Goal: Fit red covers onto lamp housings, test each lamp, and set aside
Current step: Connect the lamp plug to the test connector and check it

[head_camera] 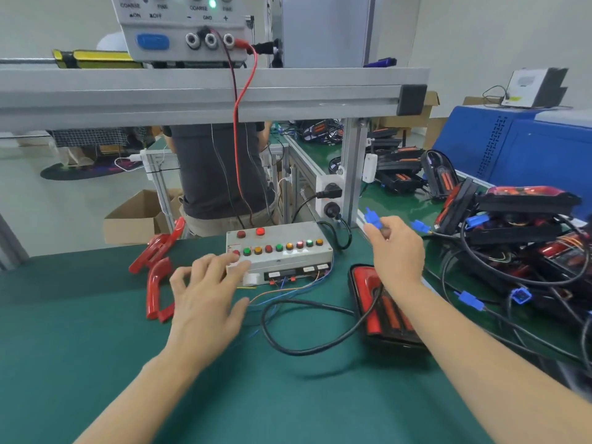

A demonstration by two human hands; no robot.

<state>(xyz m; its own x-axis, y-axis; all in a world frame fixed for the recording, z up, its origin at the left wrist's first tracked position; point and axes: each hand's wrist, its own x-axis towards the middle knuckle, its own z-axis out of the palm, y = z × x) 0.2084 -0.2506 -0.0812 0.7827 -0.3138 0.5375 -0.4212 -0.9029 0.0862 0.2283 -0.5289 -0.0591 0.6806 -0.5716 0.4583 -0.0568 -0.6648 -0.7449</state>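
The right hand (395, 248) covers most of the blue plug (373, 217) it pinches, and its forearm hides the middle of the lamp (378, 302) at 4 o'clock. The left fingers (224, 262) mask the tester (278, 251) box's near-left corner. The supply (182, 27) at 12 o'clock is cut off by the top edge. The tester's labels are too small to read.

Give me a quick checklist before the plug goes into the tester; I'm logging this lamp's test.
1. Blue connector held by right hand: ok.
2. Connector plugged into test box: not ok, held in the air.
3. Lamp lying on the green mat with its red cover on: ok.
4. Left hand at the box's left buttons: ok.
5. Power supply on, green light lit: ok.
6. Connector pins undamaged: cannot tell.
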